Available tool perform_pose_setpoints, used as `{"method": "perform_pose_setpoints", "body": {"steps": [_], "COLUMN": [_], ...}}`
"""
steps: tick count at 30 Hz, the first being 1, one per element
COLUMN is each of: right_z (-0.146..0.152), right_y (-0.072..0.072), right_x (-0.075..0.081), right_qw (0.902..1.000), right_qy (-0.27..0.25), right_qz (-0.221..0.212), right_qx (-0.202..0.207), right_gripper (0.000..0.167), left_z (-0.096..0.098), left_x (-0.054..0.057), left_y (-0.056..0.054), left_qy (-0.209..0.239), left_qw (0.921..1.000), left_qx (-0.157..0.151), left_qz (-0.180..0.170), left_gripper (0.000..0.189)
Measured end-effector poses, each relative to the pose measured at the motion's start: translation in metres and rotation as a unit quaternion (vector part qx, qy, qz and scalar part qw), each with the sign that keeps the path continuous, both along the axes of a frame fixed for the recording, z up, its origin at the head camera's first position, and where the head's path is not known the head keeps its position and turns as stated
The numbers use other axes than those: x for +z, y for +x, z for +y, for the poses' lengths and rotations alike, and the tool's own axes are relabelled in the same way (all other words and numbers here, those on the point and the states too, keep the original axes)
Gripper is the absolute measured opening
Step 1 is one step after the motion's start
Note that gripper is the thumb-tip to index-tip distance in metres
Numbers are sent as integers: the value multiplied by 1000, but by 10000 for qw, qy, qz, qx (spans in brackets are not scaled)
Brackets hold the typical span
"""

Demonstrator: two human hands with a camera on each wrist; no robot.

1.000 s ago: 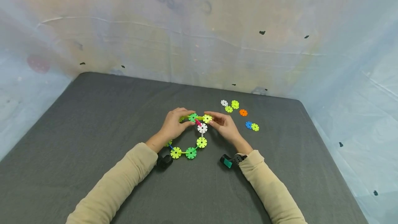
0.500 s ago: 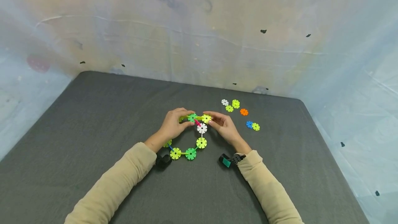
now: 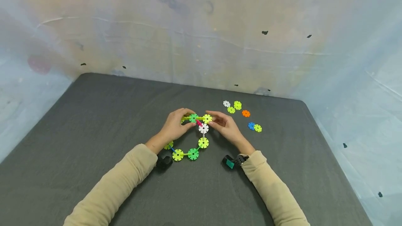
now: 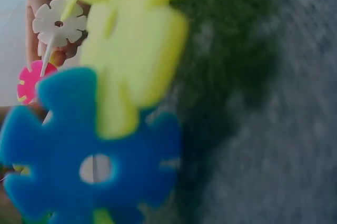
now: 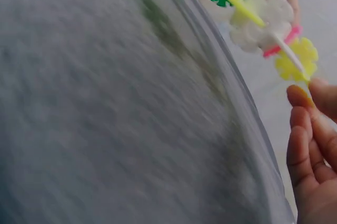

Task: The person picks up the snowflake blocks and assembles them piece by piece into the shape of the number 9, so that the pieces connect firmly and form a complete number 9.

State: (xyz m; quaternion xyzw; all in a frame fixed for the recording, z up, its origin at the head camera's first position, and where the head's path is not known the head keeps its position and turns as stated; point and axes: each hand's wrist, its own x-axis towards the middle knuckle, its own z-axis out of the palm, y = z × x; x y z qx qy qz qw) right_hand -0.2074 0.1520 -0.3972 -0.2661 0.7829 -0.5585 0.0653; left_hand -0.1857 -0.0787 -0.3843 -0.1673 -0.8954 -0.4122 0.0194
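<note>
A loop of interlocking notched plastic discs, with a green disc [image 3: 193, 154] at its near side, spans the space between both hands in the head view. My left hand [image 3: 174, 124] grips its upper left part, with thumb and fingertips at another green disc [image 3: 193, 118]. With thumb and fingers, my right hand [image 3: 228, 128] pinches a yellow disc [image 3: 207, 118] at the upper right. A pink disc [image 3: 199, 122], seen edge-on, and a white disc [image 3: 203, 128] lie just below. In the left wrist view, a blue disc [image 4: 58, 145] looms close. The left palm hides part of the loop.
Loose discs lie to the right on the dark grey table [image 3: 201, 194]: a white one [image 3: 226, 104], yellow-green ones [image 3: 237, 105], an orange one [image 3: 246, 113] and a blue one [image 3: 251, 126] touching a yellow-green one. Pale sheeting [image 3: 201, 55] hangs behind the table.
The yellow disc in my right hand and the green disc by my left fingers have shifted very slightly left. Both hands keep their hold, and the loose discs lie as before.
</note>
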Motion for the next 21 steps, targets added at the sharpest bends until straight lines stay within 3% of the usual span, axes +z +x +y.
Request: {"method": "perform_pose_setpoints", "body": {"steps": [5, 10, 17, 21], "right_z": [9, 16, 34, 37], "right_y": [0, 1, -29, -36], "right_x": [19, 35, 2, -2], "right_qw": [9988, 9911, 9856, 9813], "right_qy": [294, 937, 1174, 1445], "right_qz": [-218, -407, -313, -69], "right_qx": [-321, -851, -1179, -1273], "right_gripper": [39, 39, 42, 43], "left_z": [-6, -11, -11, -11], "left_x": [-3, -5, -4, -4], "left_y": [-2, -4, -4, -3], "left_qy": [46, 126, 152, 146], "left_qw": [9999, 9998, 9995, 9993], "left_qx": [132, 153, 196, 208], "left_qz": [-69, -45, -217, -259], "left_gripper": [37, 36, 37, 37]}}
